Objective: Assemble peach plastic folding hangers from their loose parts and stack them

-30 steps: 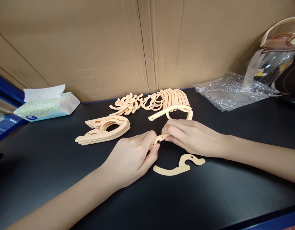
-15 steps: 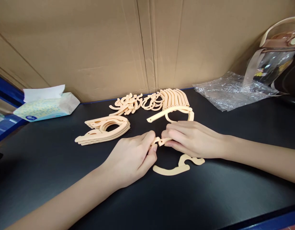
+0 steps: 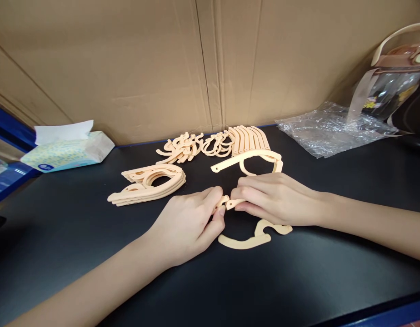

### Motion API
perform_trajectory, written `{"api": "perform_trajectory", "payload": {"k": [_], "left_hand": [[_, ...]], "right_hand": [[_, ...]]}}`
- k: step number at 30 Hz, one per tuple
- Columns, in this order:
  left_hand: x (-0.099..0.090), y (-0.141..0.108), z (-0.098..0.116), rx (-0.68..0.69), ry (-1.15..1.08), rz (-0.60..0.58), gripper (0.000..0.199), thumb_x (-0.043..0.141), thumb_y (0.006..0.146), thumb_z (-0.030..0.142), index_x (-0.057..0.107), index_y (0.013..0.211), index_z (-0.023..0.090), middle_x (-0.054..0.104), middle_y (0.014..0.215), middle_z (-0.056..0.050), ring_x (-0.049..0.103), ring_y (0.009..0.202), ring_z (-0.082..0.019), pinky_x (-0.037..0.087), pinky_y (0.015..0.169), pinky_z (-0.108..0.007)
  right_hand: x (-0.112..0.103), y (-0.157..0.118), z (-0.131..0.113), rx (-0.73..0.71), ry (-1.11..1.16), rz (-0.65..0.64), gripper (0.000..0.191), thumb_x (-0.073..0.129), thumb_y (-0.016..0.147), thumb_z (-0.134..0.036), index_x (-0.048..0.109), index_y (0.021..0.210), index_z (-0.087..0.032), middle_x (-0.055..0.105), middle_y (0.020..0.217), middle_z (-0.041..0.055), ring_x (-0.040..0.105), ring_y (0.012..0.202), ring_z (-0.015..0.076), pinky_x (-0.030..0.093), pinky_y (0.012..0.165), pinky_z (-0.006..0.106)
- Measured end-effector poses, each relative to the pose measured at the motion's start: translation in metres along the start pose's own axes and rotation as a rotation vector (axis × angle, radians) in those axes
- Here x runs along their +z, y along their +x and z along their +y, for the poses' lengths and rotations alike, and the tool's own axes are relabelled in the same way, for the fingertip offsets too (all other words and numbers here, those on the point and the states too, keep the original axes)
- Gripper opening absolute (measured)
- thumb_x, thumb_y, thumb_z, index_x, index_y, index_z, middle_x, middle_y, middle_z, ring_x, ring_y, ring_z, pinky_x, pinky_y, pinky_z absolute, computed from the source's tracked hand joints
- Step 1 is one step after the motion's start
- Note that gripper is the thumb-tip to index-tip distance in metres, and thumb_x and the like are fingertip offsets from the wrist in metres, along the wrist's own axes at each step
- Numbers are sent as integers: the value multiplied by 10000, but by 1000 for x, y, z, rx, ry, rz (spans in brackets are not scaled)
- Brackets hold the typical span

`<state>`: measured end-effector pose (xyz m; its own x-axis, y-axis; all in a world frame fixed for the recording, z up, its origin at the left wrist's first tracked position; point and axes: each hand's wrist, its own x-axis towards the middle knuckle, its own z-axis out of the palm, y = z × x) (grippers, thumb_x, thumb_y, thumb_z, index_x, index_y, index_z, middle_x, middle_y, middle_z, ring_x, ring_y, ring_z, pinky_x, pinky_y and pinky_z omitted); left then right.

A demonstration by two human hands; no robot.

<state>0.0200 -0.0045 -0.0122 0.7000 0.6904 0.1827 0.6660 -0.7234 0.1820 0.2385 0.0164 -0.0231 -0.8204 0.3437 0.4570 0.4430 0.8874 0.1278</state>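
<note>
Two hands are at work over the middle of the black bench (image 3: 298,281). The left hand (image 3: 191,227) pinches one short piece (image 3: 222,200) between thumb and fingers. The right hand (image 3: 281,200) pinches one flat piece (image 3: 234,204) with a hole near its end. The two ends are very close; I cannot tell if they touch. Behind the right hand is one long bar (image 3: 246,156) with a round loop under it. I cannot tell if it joins what that hand holds.

Nearer the front edge (image 3: 401,309), just below the right hand, lie one curved bar (image 3: 244,244) and one hook (image 3: 282,229), with their ends together.

Left of the hands sits one stack of hangers (image 3: 152,193), too tight to count. Along the back edge are one heap of hooks (image 3: 182,147), one heap of loops (image 3: 221,146), both tangled, and a row of about seven bars (image 3: 251,138).

One tissue pack (image 3: 67,152) is at the back left corner. One plastic sheet (image 3: 332,131) and one bottle (image 3: 387,95) are at the back right. Wide black top runs from the hands to the front edge, and from the stack to the left side.
</note>
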Motion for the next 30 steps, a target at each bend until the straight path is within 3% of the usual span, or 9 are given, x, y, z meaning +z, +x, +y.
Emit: {"api": "perform_trajectory", "payload": {"k": [10, 16, 21, 30], "left_hand": [[0, 0, -2, 44, 35, 8, 183, 350, 912, 204, 287, 741, 227, 443, 622, 59, 443, 477, -117, 264, 455, -237], [2, 0, -2, 87, 136, 53, 189, 486, 878, 274, 326, 793, 224, 461, 627, 65, 472, 470, -126, 257, 435, -228], [2, 0, -1, 59, 204, 39, 215, 417, 958, 306, 333, 780, 221, 497, 628, 55, 512, 468, -130, 271, 426, -225], [0, -1, 1, 66, 283, 9, 218, 396, 958, 283, 341, 756, 220, 516, 587, 55, 539, 442, -138, 262, 412, -226]], "right_hand": [[-1, -1, -1, -8, 3, 0, 255, 353, 1008, -276, 559, 923, -152, 489, 726, -19, 415, 582, 103, 344, 536, 234], [0, 0, -1, -15, 5, 17, 268, 357, 1008, -274, 574, 907, -153, 497, 721, -19, 432, 592, 103, 346, 546, 232], [-1, -1, -3, 8, -26, 23, 275, 350, 1007, -278, 564, 877, -165, 504, 712, -21, 432, 568, 104, 345, 534, 236], [0, -2, -2, 16, -6, 13, 261, 336, 1013, -295, 522, 882, -168, 518, 721, -24, 445, 562, 97, 334, 505, 236]]}}
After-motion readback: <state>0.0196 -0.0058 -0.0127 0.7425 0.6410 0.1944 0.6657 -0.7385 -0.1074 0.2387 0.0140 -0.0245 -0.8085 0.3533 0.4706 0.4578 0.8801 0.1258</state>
